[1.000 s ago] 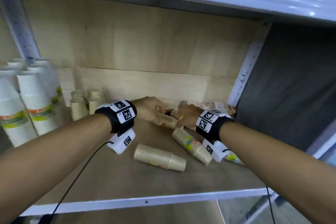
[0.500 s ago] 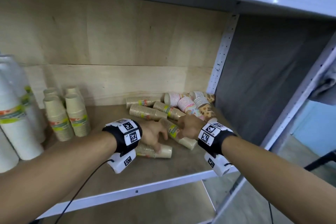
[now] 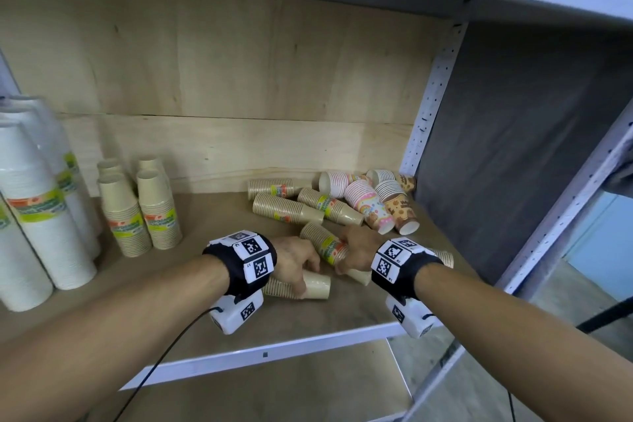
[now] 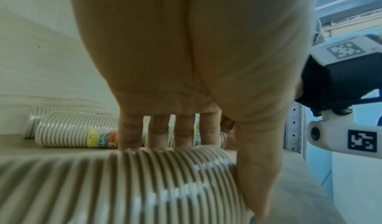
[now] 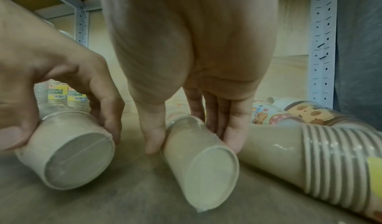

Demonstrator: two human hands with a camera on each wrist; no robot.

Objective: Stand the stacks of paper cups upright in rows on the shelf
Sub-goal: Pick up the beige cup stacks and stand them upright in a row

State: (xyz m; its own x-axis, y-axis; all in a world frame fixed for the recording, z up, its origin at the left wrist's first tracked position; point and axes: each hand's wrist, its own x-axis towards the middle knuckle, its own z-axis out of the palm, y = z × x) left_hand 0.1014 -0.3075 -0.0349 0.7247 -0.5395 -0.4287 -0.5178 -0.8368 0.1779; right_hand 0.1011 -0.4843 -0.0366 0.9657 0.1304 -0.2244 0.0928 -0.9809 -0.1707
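Cup stack (image 3: 317,284), lying at frame centre, is gripped by the left hand (image 3: 294,260); the right hand (image 3: 356,250) apparently grips another stack (image 5: 198,159). Tip each base-down slowly.

On the shelf (image 3: 219,325), tall stacks (image 3: 41,216) stand at the far left, with four shorter upright stacks (image 3: 140,212) just to their right, near the back wall (image 3: 239,79). A heap of lying stacks (image 3: 329,202) fills the back right corner beside the post (image 3: 428,106). In front of the heap, near the shelf's front edge, two stacks lie side by side: the left hand (image 3: 294,260) on the left stack (image 3: 308,284), the right hand (image 3: 356,247) on the right stack (image 3: 325,243), and one more lying stack (image 5: 310,159) just right of that.
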